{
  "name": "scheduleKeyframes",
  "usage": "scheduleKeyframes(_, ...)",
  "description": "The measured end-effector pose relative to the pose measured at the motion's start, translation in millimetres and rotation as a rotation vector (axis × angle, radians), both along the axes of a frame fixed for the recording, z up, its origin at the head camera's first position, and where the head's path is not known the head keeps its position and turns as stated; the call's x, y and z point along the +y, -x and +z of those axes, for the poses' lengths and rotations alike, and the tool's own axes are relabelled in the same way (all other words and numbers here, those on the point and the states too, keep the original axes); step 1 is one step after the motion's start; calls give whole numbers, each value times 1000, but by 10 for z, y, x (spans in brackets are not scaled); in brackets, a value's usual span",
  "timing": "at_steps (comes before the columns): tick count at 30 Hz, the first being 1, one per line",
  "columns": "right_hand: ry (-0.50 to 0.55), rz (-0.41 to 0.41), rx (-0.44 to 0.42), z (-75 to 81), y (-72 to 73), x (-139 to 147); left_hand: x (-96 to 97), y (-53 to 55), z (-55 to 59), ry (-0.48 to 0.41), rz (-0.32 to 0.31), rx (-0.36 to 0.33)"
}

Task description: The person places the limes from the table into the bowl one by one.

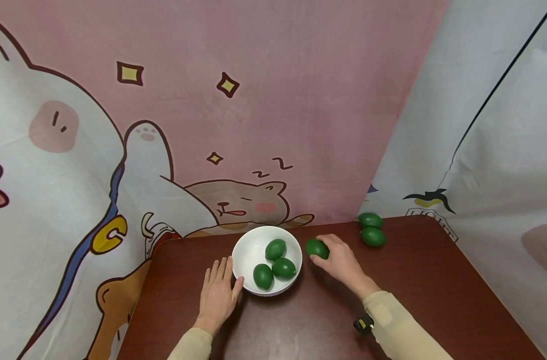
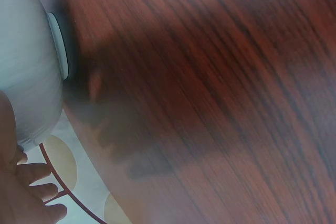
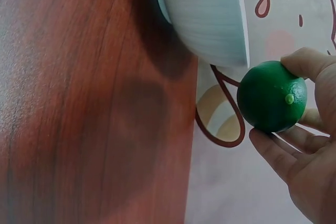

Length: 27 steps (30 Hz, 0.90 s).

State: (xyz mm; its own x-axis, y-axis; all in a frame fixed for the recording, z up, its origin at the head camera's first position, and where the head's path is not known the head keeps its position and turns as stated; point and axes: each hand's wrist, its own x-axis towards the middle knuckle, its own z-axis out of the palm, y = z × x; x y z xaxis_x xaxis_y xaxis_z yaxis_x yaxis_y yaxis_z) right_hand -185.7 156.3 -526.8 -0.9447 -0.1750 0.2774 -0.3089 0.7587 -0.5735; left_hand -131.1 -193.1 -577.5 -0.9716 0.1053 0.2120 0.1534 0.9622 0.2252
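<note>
A white bowl (image 1: 243,255) stands on the table with three green limes inside, one of them a lime (image 1: 263,276) near its front. My left hand (image 1: 217,295) rests against the bowl's left side, fingers straight and thumb along the rim; the left wrist view shows its fingers (image 2: 37,174) beside the bowl's outer wall (image 2: 31,56). Just right of the bowl, my right hand (image 1: 343,262) holds another green lime (image 3: 270,97) between thumb and fingers. In the right wrist view this lime is off the table, close to the bowl's rim (image 3: 244,24).
Two more limes, a rear one (image 1: 370,220) and a front one (image 1: 373,237), lie together at the table's back right. The dark red-brown wooden table (image 1: 417,280) ends at a cartoon-printed cloth (image 1: 318,125) behind it. A small black device (image 1: 363,324) sits at my right wrist.
</note>
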Motion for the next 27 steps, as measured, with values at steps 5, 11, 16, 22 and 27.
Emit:
scheduleKeyframes(5,4,20,-8,71,-19,-58,-2,3,8,-3,-2,5)
scheduleKeyframes(11,10,53,43,106,-33,-116,-4,-2,13,-1,-4,14)
scheduleKeyframes(16,18,66,80,111,-43,-146,0,0,9,3,-5,16)
scheduleKeyframes(22,18,82,62,102,-44,-186,4,-3,14,3,-2,8)
scheduleKeyframes(27,11,94,67,92,-61,-227,5,-4,16,5,0,1)
